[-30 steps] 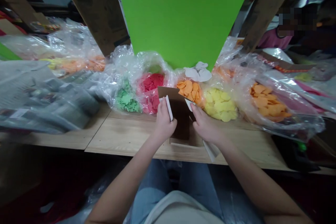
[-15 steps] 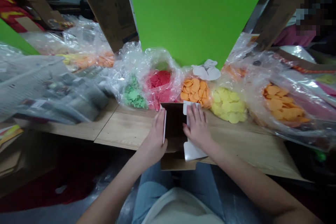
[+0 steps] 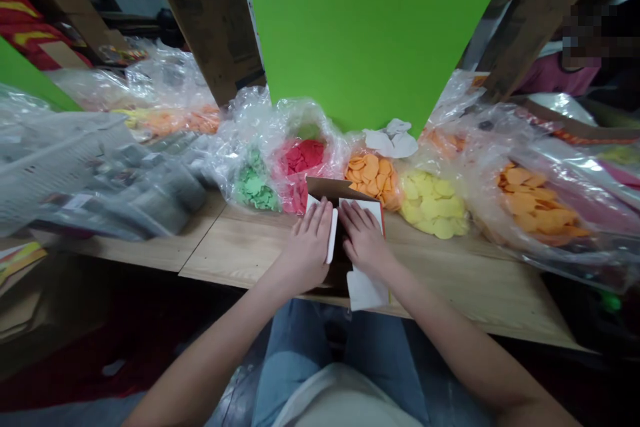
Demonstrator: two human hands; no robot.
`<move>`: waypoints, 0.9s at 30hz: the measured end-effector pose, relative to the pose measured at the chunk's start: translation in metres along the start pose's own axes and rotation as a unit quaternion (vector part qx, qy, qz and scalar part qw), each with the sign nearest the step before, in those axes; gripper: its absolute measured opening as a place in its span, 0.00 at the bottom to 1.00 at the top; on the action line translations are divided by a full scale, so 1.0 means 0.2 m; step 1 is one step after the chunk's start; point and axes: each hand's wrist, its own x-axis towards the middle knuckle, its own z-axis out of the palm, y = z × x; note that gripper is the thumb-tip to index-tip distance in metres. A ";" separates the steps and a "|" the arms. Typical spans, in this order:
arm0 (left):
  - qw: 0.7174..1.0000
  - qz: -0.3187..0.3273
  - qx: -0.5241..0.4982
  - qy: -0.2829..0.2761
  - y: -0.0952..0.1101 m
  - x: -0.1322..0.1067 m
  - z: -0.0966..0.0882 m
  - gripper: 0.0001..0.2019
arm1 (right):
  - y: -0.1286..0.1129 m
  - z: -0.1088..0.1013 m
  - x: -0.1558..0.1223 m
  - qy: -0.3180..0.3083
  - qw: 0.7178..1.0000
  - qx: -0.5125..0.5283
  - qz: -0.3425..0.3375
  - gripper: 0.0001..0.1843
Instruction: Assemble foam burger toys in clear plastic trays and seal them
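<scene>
A small cardboard box [image 3: 333,188], brown inside and white outside, rests on the wooden table [image 3: 240,247] in front of me. My left hand [image 3: 307,247] lies flat on its left white flap [image 3: 332,235], fingers stretched out. My right hand [image 3: 365,240] presses flat on the right white flap [image 3: 367,287]. The two flaps are folded inward and nearly meet over the dark opening. The far brown flap still stands up behind my fingers.
Open plastic bags of foam discs line the table's back: green [image 3: 253,187], red [image 3: 300,160], orange [image 3: 370,173], yellow [image 3: 430,203], another orange [image 3: 537,203]. White pieces [image 3: 393,140] lie on top. A green board [image 3: 370,27] stands behind. Wrapped goods [image 3: 90,173] fill the left. A person sits at far right.
Both hands have moved together, folding the box's two white side flaps inward over the opening. The box has shifted slightly away from the table's front edge.
</scene>
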 end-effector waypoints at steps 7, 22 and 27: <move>0.998 0.024 0.031 -0.039 -0.05 -0.07 0.00 0.40 | 0.03 0.15 0.11 -0.010 0.995 -0.090 0.045 0.33; 0.984 0.073 0.155 0.049 0.27 -0.36 0.13 0.22 | 0.17 0.09 -0.08 0.006 0.992 -0.122 0.040 0.20; 0.973 -0.089 0.210 0.046 0.26 -0.21 0.41 0.22 | 0.18 0.10 -0.09 0.030 0.990 -0.094 0.104 0.22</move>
